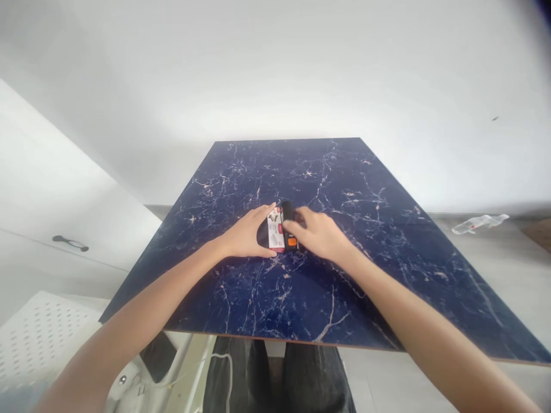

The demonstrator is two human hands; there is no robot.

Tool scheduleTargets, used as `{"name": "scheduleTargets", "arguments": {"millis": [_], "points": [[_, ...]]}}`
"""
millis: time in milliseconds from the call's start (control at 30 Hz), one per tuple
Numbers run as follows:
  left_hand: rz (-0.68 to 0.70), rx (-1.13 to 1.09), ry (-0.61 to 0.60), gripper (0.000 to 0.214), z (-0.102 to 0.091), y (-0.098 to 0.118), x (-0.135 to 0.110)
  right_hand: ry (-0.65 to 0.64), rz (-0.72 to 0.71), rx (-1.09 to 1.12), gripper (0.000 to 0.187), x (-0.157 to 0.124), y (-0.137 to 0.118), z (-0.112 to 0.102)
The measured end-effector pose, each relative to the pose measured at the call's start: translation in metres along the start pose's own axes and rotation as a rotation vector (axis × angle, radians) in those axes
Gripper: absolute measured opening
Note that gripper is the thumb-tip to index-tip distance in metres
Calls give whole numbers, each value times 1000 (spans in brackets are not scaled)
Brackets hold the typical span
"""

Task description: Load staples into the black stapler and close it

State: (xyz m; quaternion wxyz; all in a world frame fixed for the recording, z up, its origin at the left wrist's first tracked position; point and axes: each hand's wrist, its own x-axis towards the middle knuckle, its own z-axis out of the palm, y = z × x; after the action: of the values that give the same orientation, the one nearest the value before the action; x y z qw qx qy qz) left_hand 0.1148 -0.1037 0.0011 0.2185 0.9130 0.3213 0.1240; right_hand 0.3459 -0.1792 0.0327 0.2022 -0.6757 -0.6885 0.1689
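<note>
A small white and red printed box [275, 229] lies near the middle of a dark blue marble-patterned tabletop [365, 229]. Right beside it sits a small black device with an orange button [289, 229]. My left hand [245, 235] cups the box from the left, fingers and thumb around its ends. My right hand [318, 232] reaches in from the right, its fingers resting on the black device. Whether either object is lifted off the table I cannot tell.
A white wall stands behind the table. A clear plastic bottle [480, 222] lies on the grey floor at the right. A white cabinet with a dark handle [71, 243] is on the left, a perforated white surface [38, 332] lower left. My dark-trousered legs show under the near edge.
</note>
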Motion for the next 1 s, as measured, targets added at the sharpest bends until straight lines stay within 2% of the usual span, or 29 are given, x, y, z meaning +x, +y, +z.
{"name": "scheduleTargets", "arguments": {"millis": [100, 200, 300, 400, 533, 667, 800, 900, 1000], "points": [[16, -1, 36, 124, 9, 9, 8, 8, 62, -47, 25, -7, 0, -5], [53, -22, 79, 122, 25, 22, 33, 18, 105, -23, 21, -12, 20, -19], [127, -48, 78, 122, 44, 42, 78, 67, 181, -40, 22, -13, 59, -43], [194, -70, 12, 124, 63, 69, 137, 110, 284, -60, 26, -11, 107, -69], [236, -73, -24, 125, 88, 110, 211, 239, 367, -144, 31, -10, 165, -101], [219, -94, -88, 126, 112, 142, 259, 282, 425, -197, 38, -14, 204, -125], [226, -111, -154, 131, 120, 152, 273, 267, 442, -168, 47, -19, 228, -134], [205, -101, -186, 136, 112, 150, 265, 439, 360, -219, 52, -23, 227, -128], [180, -75, -138, 132, 97, 143, 245, 633, 125, -373, 44, -28, 202, -113]]}}
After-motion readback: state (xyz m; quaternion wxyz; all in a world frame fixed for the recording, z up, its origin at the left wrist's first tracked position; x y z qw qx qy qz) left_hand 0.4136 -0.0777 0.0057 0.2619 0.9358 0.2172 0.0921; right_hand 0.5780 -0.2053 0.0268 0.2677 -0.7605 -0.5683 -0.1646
